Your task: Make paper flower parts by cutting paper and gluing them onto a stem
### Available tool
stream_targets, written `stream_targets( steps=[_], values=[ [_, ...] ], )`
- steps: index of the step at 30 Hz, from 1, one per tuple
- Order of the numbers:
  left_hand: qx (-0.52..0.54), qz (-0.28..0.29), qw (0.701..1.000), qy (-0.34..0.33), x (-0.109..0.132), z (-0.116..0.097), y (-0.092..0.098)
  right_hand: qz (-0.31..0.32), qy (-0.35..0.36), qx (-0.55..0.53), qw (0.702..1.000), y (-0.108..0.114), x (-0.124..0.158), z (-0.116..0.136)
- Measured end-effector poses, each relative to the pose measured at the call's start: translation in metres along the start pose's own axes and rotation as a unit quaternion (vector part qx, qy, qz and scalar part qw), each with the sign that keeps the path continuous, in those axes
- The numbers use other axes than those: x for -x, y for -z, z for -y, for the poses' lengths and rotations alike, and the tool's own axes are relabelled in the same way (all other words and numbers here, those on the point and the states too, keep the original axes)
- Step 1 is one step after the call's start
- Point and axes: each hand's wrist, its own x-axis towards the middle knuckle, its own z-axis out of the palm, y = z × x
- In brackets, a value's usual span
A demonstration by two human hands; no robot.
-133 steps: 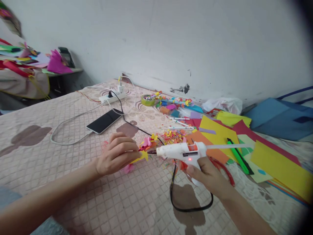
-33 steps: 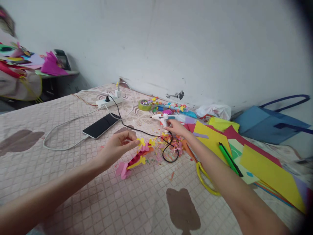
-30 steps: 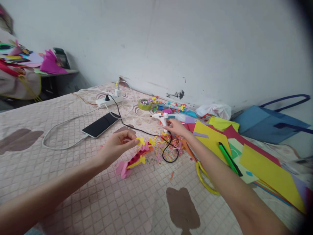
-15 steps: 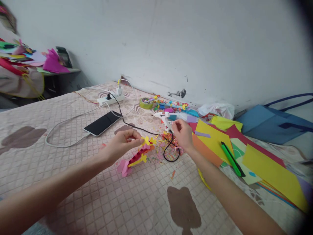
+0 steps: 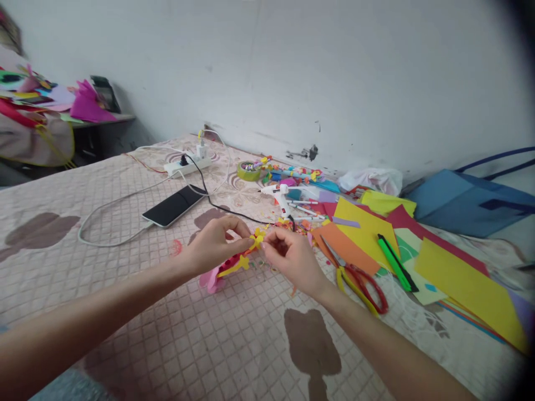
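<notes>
We can read no text, brand or number here. Any print on the white glue gun (image 5: pixel 283 204) is too small for us, and in the dark smudges (image 5: pixel 312 151) on the wall (image 5: pixel 267 78) we recognise no letters.

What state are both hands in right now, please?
Left hand: closed, pinching a yellow flower.
Right hand: at the same yellow flower; grip cannot be told.

I'm pinching a matt, papery yellow flower (image 5: pixel 258 238) over quilted, dull cloth (image 5: pixel 225 340), while the glue gun (image 5: pixel 279 195) is showing smooth white plastic and the phone (image 5: pixel 174 206) is wearing a glossy black face.
</notes>
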Motion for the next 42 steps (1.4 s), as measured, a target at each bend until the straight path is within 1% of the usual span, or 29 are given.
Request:
stream_targets(
  steps=[4, 6, 8, 10, 11, 13, 15, 17, 22, 29, 34, 42],
  values=[
    [-0.005, 0.024, 1.000, -0.012, 0.002, -0.002, 0.002, -0.011, -0.037, -0.068, 0.997, 0.000, 0.003, -0.002],
    [-0.024, 0.015, 0.999, -0.023, 0.005, -0.002, 0.005, -0.020, -0.074, -0.129, 0.989, 0.000, 0.007, -0.004],
    [-0.064, -0.015, 0.997, -0.034, 0.009, 0.001, 0.008, -0.023, -0.132, -0.207, 0.969, -0.002, 0.014, -0.007],
    [-0.114, -0.024, 0.992, -0.037, 0.013, 0.006, 0.011, -0.013, -0.198, -0.291, 0.936, -0.005, 0.021, -0.010],
    [-0.136, -0.009, 0.990, -0.033, 0.016, 0.009, 0.012, -0.003, -0.225, -0.327, 0.918, -0.007, 0.024, -0.012],
    [-0.167, 0.040, 0.985, -0.016, 0.019, 0.015, 0.012, 0.020, -0.261, -0.375, 0.889, -0.012, 0.029, -0.014],
    [-0.183, 0.076, 0.980, 0.006, 0.021, 0.020, 0.010, 0.035, -0.280, -0.392, 0.876, -0.016, 0.030, -0.016],
    [-0.196, 0.086, 0.977, 0.021, 0.021, 0.022, 0.006, 0.043, -0.296, -0.394, 0.869, -0.020, 0.028, -0.016],
    [-0.211, 0.089, 0.973, 0.036, 0.019, 0.021, 0.000, 0.056, -0.315, -0.379, 0.868, -0.027, 0.023, -0.017],
    [-0.178, 0.089, 0.979, 0.031, 0.020, 0.025, -0.001, 0.056, -0.311, -0.343, 0.885, -0.035, 0.021, -0.019],
    [-0.170, 0.097, 0.980, 0.030, 0.019, 0.027, -0.002, 0.053, -0.317, -0.323, 0.890, -0.038, 0.020, -0.020],
    [-0.170, 0.114, 0.979, 0.026, 0.017, 0.028, -0.003, 0.043, -0.300, -0.323, 0.896, -0.040, 0.019, -0.020]
  ],
)
